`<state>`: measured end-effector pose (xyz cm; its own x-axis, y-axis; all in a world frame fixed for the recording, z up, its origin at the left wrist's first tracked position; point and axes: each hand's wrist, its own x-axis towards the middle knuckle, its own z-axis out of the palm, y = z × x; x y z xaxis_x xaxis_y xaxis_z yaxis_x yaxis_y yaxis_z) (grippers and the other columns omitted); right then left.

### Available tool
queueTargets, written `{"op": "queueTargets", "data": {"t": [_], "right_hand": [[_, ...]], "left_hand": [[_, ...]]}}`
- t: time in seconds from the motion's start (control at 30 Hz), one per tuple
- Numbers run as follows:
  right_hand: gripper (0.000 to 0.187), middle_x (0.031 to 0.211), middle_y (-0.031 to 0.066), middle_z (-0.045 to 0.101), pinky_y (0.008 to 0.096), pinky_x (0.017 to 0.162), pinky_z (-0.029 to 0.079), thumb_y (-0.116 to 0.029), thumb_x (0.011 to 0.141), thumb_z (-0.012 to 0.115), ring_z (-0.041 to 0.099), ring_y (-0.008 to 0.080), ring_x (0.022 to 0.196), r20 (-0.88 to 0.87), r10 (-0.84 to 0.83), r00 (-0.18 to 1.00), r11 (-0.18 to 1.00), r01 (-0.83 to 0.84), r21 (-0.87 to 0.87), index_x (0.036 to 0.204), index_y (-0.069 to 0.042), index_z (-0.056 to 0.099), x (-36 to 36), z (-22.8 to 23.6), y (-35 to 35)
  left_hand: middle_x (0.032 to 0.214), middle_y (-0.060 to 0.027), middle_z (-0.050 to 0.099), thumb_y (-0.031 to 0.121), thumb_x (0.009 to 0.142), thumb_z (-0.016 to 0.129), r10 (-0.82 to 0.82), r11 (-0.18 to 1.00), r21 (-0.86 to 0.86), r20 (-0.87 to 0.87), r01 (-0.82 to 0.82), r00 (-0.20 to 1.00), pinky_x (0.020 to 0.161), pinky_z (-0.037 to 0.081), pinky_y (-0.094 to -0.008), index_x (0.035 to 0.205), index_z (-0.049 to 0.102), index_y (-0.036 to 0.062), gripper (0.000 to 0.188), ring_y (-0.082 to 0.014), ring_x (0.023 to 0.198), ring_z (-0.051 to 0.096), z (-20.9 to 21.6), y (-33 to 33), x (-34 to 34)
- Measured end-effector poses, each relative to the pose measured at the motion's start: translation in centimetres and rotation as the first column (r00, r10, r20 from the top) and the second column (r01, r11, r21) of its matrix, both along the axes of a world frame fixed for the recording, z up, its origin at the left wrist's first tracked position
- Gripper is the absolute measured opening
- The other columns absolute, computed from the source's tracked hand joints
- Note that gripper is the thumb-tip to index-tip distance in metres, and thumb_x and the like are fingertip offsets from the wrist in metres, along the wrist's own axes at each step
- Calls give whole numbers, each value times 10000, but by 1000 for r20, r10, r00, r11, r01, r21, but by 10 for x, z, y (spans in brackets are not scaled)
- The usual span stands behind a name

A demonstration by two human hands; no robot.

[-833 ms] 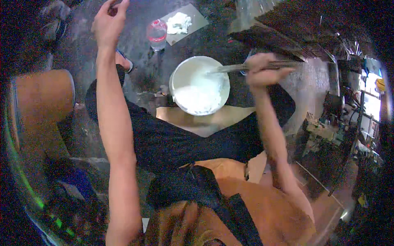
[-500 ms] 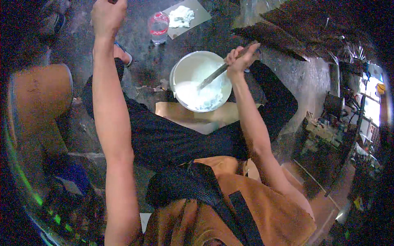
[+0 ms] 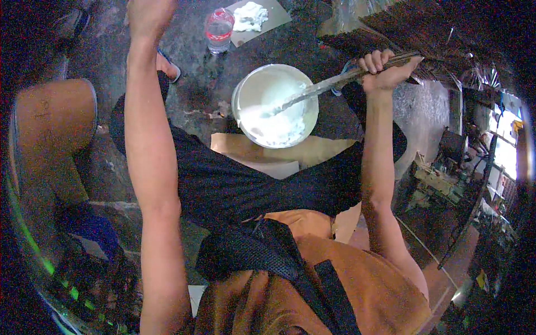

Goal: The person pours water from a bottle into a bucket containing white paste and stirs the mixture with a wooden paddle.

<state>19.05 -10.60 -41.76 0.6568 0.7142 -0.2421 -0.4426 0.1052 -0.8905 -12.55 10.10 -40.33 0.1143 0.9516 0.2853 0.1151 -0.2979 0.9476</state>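
Note:
My right hand (image 3: 385, 70) is closed around the upper end of a long, flat stick (image 3: 329, 84), streaked with white. The stick slants down to the left into a white bucket (image 3: 240, 92), its lower end in bright white, wet-looking material (image 3: 276, 125). My left arm stretches far forward on the left. My left hand (image 3: 149, 19) is blurred at the top edge, its fingers cut off, so what it holds, if anything, is hidden. The bucket stands on the floor between my bent legs.
Beyond the bucket stands a clear plastic bottle (image 3: 219, 33) with a red band. Beside it, a white lump (image 3: 251, 17) lies on a flat board (image 3: 273, 25). Cardboard (image 3: 335, 146) lies under the bucket's near side. A brown drum (image 3: 56, 117) stands left; cluttered shelving is right.
My right hand has moved right and slightly back from the bucket, so the stick lies at a flatter slant with more of it showing. My left hand has shifted slightly and blurred.

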Motion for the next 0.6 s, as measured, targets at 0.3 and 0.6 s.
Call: {"op": "queueTargets", "data": {"t": [0.3,0.6], "right_hand": [[766,428,9,295,280,397,222,-886,686,278,263,143,378,22,4,1000,982,-8,187,544,-136,348,-57,-126,5],[747,440,-13,259,278,407,179,-867,719,283,222,129,375,-63,-2,998,984,-9,-175,521,-147,303,-62,-75,16]], "left_hand": [[839,-64,636,215,873,638,-14,1000,-13,-75,13,997,688,491,-251,1099,581,-32,340,-115,754,601,-5,12,8],[891,-62,644,245,872,639,31,999,16,-152,-29,988,730,472,-261,1110,587,-27,365,-127,822,606,0,6,0]]}}
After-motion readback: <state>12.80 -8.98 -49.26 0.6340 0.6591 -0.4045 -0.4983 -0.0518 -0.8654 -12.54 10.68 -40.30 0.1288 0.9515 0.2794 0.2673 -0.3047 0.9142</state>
